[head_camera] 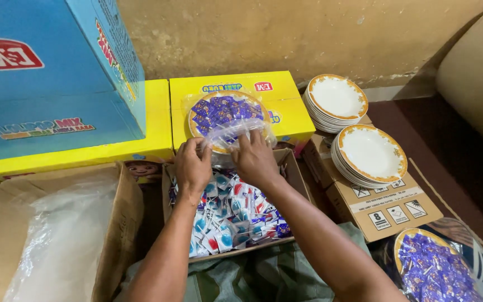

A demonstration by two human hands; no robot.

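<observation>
My left hand [192, 165] and my right hand [255, 158] both pinch the loose end of a clear plastic bag [231, 132]. The bag wraps a gold-rimmed plate [198, 127] heaped with small purple candy packets [225, 112]. This plate rests on a yellow carton [286, 100]. Under my hands lies an open cardboard box [297, 173] holding several blue, white and red sachets [230, 215].
Two stacks of white gold-rimmed plates [337, 100] [370, 154] stand on brown cartons [387, 210] at the right. Another wrapped plate of purple packets [431, 268] lies bottom right. A big blue carton [57, 72] sits on yellow ones at left. An open box with plastic bags [57, 246] is bottom left.
</observation>
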